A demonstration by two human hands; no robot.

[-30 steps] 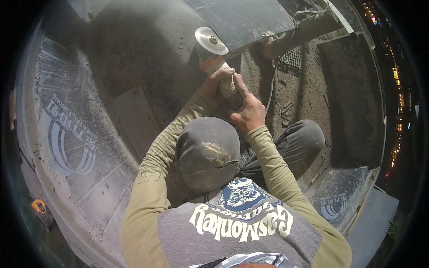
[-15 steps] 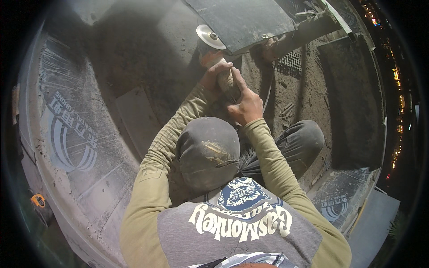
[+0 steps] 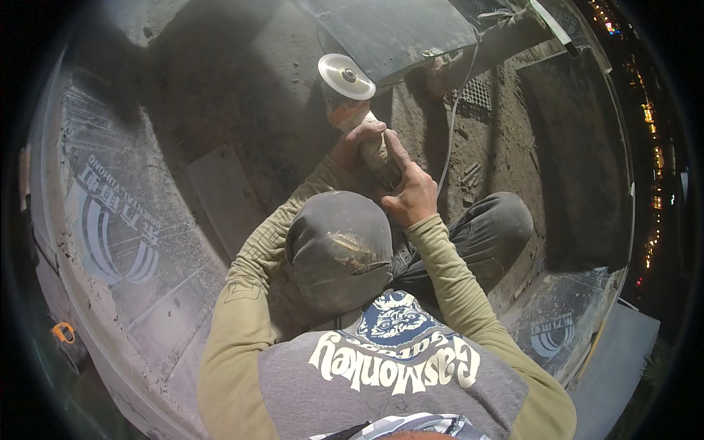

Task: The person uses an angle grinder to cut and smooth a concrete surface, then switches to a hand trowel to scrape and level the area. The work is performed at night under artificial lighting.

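My left hand [image 3: 356, 141] wraps round the upper part of a dusty angle grinder [image 3: 375, 150] with an orange head, thumb across its body. My right hand [image 3: 412, 191] grips it lower down, index finger stretched along the side. The grinder's pale round disc [image 3: 339, 82] faces upward at the far end, just left of a dark, dusty slab's near corner [image 3: 389, 40]; whether they touch I cannot tell. A pale cable [image 3: 452, 125] runs up to the right of my hands. My bent, grey-clad knees [image 3: 491, 231] are close below the tool.
A metal mesh [image 3: 473, 99] lies on the gritty floor [image 3: 169, 110]. A loose board [image 3: 224, 191] lies left. Printed sheeting [image 3: 150, 297] lines the left side, an orange-black item [image 3: 64, 332] beyond it. Dark panel [image 3: 568, 161] at right; small lights beyond the edge.
In the last half second the grinder and both my hands have moved slightly down, toward me. The dark slab appears a little higher, and more cable shows on the right.
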